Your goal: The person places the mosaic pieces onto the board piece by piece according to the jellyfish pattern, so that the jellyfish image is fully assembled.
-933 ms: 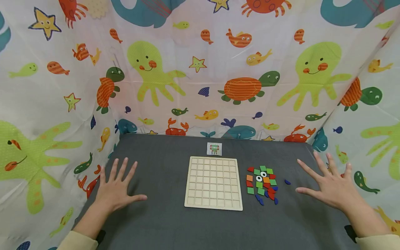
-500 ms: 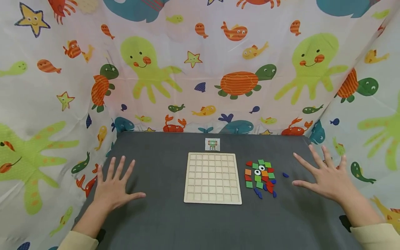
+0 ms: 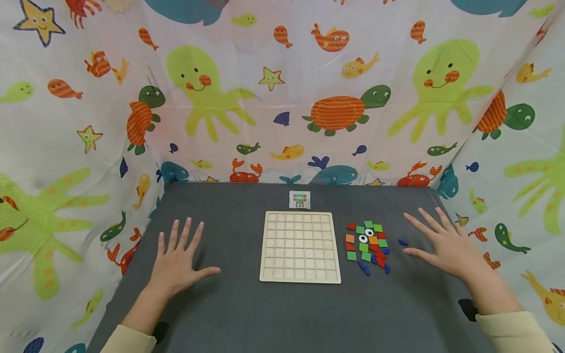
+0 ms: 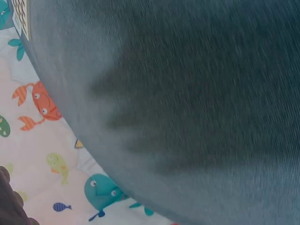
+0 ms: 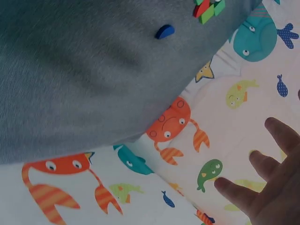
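My left hand (image 3: 178, 262) hovers with spread fingers above the left side of the dark table and holds nothing. On the other side my right hand (image 3: 448, 247) is likewise spread and holds nothing; nearest to it lies a loose blue half-round piece (image 3: 402, 242). Between the hands is a square wooden grid board (image 3: 300, 247) with bare cells. Right of the board sits a cluster of small flat pieces, among them a green square (image 3: 351, 256), an orange square (image 3: 350, 239) and a white ring-like eye piece (image 3: 369, 233). Behind the board lies a small picture card (image 3: 299, 199).
The dark grey table (image 3: 282, 314) is walled at the back and sides by a white curtain (image 3: 260, 44) printed with sea animals. In the right wrist view the loose blue piece (image 5: 165, 32) lies near the table's far edge.
Both hands have moved inward, the left one to the right and the right one to the left. The head view has shifted slightly. The board, card and pieces stay put on the table.
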### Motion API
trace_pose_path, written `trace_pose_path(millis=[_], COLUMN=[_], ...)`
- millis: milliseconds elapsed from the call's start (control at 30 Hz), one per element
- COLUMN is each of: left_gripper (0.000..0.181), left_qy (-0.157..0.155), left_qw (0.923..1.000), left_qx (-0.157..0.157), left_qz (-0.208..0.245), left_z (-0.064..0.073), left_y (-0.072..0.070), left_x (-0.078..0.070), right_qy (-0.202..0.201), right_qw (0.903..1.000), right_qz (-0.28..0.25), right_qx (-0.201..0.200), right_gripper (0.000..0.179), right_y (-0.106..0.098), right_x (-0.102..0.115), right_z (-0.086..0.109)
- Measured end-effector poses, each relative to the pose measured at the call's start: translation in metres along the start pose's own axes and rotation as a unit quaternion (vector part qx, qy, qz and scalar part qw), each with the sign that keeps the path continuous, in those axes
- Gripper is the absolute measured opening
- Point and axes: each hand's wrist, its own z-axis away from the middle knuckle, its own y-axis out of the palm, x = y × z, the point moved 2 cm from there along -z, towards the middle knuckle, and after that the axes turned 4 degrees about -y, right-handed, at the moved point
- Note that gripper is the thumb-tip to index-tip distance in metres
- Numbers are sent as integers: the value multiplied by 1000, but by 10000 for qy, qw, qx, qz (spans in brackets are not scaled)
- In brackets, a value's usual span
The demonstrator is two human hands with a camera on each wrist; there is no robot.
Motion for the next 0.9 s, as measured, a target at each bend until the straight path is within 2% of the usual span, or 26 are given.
trace_pose_path(millis=[233,533,733,900], left_gripper=[130,132,132,132], left_qy=[56,69,90,104], left_qw=[9997,9984,9979,9971], left_qx=[-44,91,-47,8], left_qz=[247,552,635,751], left_z=[0,0,-1,-4], left_y=[11,33,37,44], left_x=[-15,-35,-45,-56], right_qy=[-2,56,237,320], right_qw=[9998,9972,9954,9934], right_qz=[-130,-623,-863,-1070], right_qx=[-158,-415,-331,-275], right_gripper=[90,61,52,47], right_y=[8,30,42,52], right_x=[2,5,8,12], right_z=[-6,-10,-12,-13])
